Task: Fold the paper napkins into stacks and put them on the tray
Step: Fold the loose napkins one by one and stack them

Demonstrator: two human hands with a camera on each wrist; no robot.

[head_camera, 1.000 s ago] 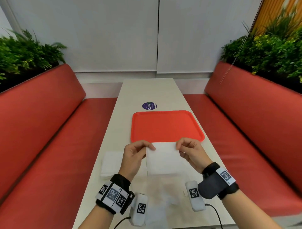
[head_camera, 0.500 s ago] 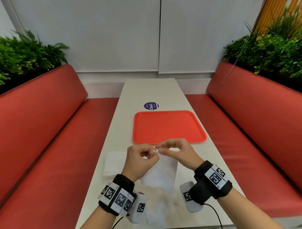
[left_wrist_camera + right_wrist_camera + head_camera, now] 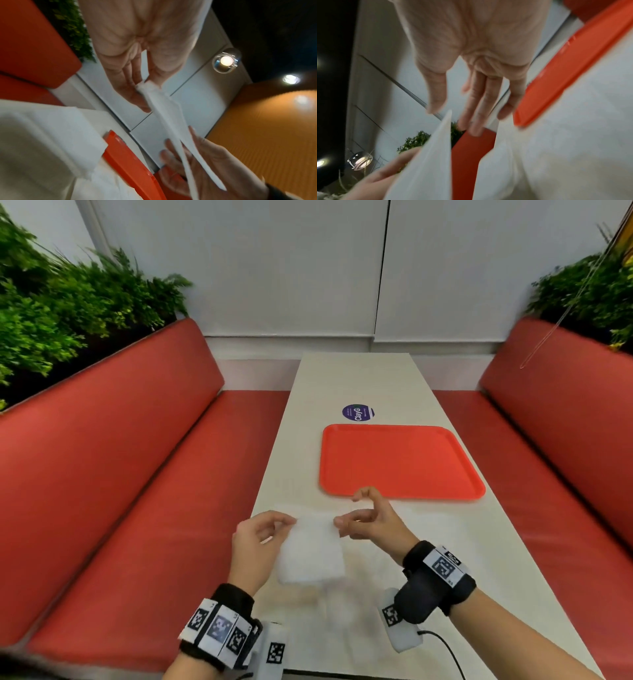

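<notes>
A white paper napkin (image 3: 311,553), folded in half, hangs in the air above the near part of the table. My left hand (image 3: 291,520) pinches its top left corner between thumb and fingers; the left wrist view shows that pinch (image 3: 144,82) plainly. My right hand (image 3: 346,515) is at the napkin's top right corner with its fingers (image 3: 476,108) straight and spread, and the thumb is just beside the paper's tip. The orange tray (image 3: 400,460) lies flat beyond both hands with nothing on it.
A pile of white napkins (image 3: 51,128) lies on the table under and left of my left hand. More loose napkins (image 3: 342,611) lie near the table's front edge. Red benches (image 3: 120,474) run along both sides. A round purple sticker (image 3: 358,412) sits beyond the tray.
The hands brought the napkin's two top corners together, folding it in half. Now the right hand has drawn apart and its fingers have opened. The view has swung left.
</notes>
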